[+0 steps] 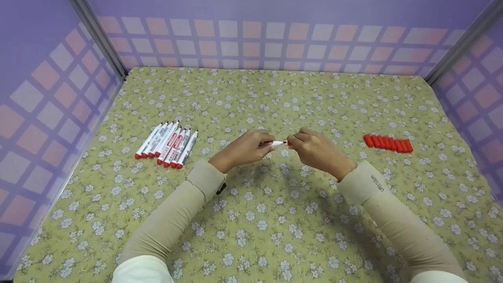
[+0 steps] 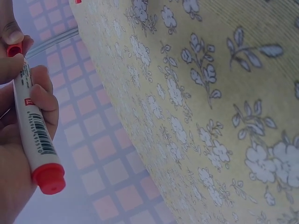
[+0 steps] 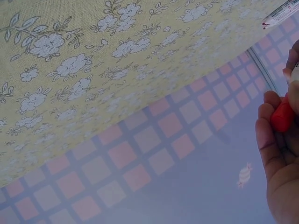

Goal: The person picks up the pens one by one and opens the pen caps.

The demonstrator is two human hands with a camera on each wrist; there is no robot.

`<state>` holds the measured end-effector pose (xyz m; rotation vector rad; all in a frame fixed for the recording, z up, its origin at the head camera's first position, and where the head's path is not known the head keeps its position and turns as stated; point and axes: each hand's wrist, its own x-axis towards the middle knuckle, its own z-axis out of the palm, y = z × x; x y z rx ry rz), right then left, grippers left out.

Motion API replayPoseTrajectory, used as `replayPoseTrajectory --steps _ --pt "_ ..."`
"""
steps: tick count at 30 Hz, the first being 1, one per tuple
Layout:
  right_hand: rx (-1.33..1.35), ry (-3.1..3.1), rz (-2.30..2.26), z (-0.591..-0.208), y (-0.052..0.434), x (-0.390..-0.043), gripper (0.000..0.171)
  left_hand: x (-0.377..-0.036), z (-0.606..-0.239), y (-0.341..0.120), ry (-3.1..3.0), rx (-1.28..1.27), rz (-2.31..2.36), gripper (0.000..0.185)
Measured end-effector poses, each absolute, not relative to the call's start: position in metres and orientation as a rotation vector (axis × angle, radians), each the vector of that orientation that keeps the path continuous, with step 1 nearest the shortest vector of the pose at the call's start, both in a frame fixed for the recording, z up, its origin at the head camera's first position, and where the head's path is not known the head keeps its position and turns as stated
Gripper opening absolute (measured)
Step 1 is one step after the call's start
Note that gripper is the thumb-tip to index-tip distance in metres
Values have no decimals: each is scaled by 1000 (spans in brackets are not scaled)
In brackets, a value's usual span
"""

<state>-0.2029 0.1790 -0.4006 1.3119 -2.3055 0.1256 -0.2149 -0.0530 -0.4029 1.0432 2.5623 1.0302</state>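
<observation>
Your left hand (image 1: 245, 148) holds the marker (image 1: 277, 143) while your right hand (image 1: 312, 149) pinches its red cap (image 3: 282, 116), so line them up straight.

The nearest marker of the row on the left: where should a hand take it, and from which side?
Probably take the nearest marker at mid-barrel, coming from above and from its free right side: it lies flat on the cloth, and the other markers lie close on its left.

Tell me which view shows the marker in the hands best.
The left wrist view: the marker fills the frame lengthwise, barcode and red end cap plain. The head view shows only a short white stretch between both hands. The right wrist view shows only its red cap.
</observation>
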Motion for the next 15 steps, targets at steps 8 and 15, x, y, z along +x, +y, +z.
replayPoseTrajectory --steps 8,15 --pt "1306 -2303 86 -401 181 -203 9 -215 -405 -62 2628 905 1046 26" --pt "1299 -2308 110 -402 182 -202 8 -218 -408 -73 2656 755 1110 24"
